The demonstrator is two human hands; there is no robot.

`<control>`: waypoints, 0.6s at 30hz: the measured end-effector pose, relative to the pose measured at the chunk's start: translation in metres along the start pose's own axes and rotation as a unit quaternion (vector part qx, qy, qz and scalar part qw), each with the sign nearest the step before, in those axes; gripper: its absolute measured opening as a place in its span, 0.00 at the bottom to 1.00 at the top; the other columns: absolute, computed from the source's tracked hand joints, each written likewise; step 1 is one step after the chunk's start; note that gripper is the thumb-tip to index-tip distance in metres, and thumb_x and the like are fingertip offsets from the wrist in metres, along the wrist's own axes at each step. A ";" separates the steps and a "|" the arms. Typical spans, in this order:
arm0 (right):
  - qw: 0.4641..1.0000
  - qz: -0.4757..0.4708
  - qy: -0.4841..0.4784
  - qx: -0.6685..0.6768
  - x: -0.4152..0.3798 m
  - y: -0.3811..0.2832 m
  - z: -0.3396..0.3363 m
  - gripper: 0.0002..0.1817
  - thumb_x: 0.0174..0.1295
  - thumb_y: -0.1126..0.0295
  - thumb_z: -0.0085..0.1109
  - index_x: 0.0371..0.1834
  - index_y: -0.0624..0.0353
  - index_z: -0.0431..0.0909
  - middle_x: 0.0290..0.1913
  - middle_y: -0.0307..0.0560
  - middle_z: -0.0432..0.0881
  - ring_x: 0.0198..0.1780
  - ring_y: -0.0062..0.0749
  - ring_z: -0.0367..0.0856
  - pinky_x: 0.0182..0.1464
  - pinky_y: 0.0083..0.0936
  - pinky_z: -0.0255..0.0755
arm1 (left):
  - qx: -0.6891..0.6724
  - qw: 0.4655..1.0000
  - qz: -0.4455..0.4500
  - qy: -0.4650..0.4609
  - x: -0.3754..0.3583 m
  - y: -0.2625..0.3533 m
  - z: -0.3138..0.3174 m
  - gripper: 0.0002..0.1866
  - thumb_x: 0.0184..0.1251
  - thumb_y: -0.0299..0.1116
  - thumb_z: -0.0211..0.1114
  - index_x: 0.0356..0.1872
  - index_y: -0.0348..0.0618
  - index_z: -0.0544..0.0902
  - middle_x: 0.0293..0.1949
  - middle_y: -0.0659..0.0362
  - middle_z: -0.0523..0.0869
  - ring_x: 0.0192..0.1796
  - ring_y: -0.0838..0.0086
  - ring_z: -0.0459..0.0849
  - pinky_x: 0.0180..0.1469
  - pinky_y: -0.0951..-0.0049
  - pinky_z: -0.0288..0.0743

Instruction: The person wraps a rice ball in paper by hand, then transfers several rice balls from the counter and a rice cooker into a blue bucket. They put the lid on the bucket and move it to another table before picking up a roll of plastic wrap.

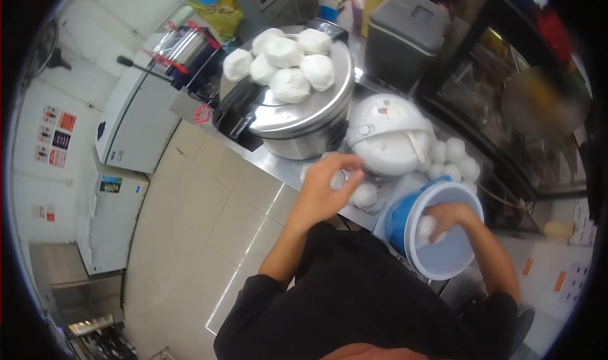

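Observation:
My left hand (329, 187) is over the counter's front edge, its fingers curved and apart, beside a few white wrapped balls (363, 196). Part of one ball shows between the thumb and fingers; whether they grip it I cannot tell. Inside the blue bucket (397, 219) with a white inner wall, my right hand (446, 219) has its fingers round a white ball (427, 228). Several more white balls (285, 52) are piled on the lid of a large steel pot (294, 146). Another group of balls (453, 160) lies behind the bucket.
A white rice cooker (387, 135) stands between the pot and the bucket. Behind it is a grey lidded bin (408, 37). A glass-fronted cabinet (506, 125) runs along the right. White chest freezers (136, 116) stand at the left, beyond the tiled floor (190, 233).

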State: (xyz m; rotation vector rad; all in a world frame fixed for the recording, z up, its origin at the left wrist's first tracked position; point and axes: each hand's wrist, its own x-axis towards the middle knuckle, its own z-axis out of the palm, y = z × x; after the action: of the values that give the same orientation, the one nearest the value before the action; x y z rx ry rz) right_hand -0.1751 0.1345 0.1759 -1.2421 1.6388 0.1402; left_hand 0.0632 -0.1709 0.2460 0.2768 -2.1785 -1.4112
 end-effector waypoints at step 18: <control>0.772 -0.161 0.592 -0.168 0.205 -0.317 -0.234 0.42 0.53 0.36 0.72 0.47 0.73 0.85 0.67 0.66 0.73 0.70 0.57 0.67 0.65 0.47 0.63 | 0.234 0.876 0.107 0.409 0.031 -0.077 -0.099 0.28 0.72 0.29 0.68 0.71 0.37 0.77 0.70 0.46 0.79 0.73 0.53 0.76 0.75 0.56 0.67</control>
State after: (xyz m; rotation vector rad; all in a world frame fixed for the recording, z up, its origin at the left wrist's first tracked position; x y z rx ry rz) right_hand -0.0692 -0.2861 0.2719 -2.0910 2.4505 -0.7617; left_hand 0.0812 -0.2955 0.2185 0.6473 -1.7005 -0.4615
